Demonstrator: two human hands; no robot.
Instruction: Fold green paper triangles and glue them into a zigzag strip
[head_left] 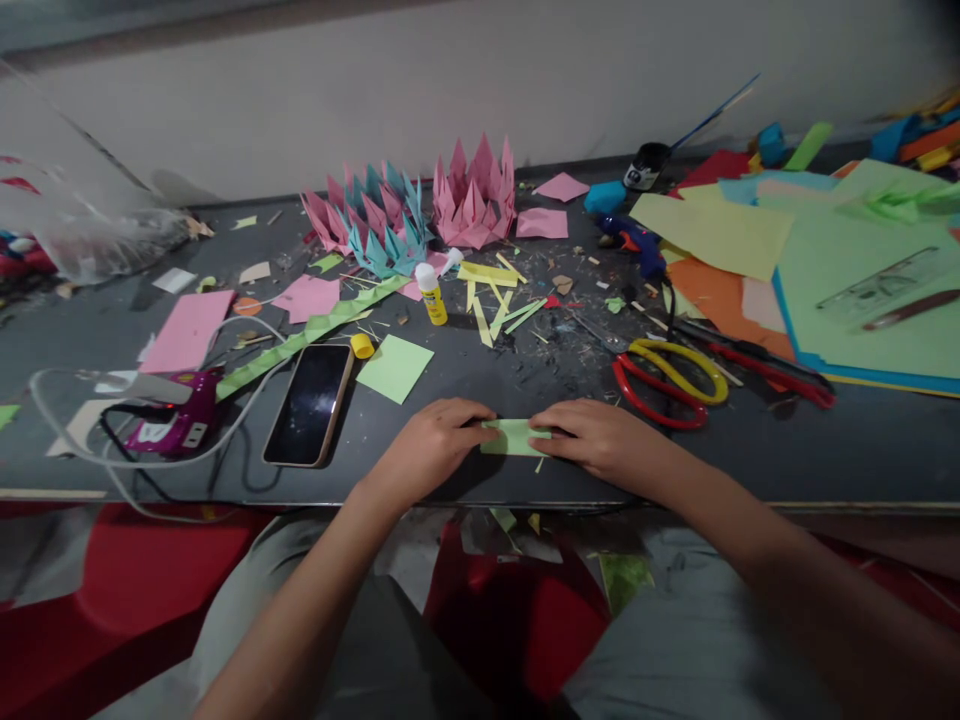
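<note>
A small folded light green paper point(514, 437) lies near the front edge of the dark table point(825, 450). My left hand point(435, 440) presses its left end with curled fingers. My right hand point(600, 440) pinches its right end. Both hands rest on the tabletop, close together, with the paper between them.
A phone point(309, 404) lies left of my hands, beside a green square point(394, 367), a glue stick point(430, 292) and a purple glue gun point(176, 420) with cable. Red-and-yellow scissors point(664, 378) lie to the right. Pink and blue paper crowns point(409, 215) stand behind; coloured sheets point(825, 270) are stacked at the right.
</note>
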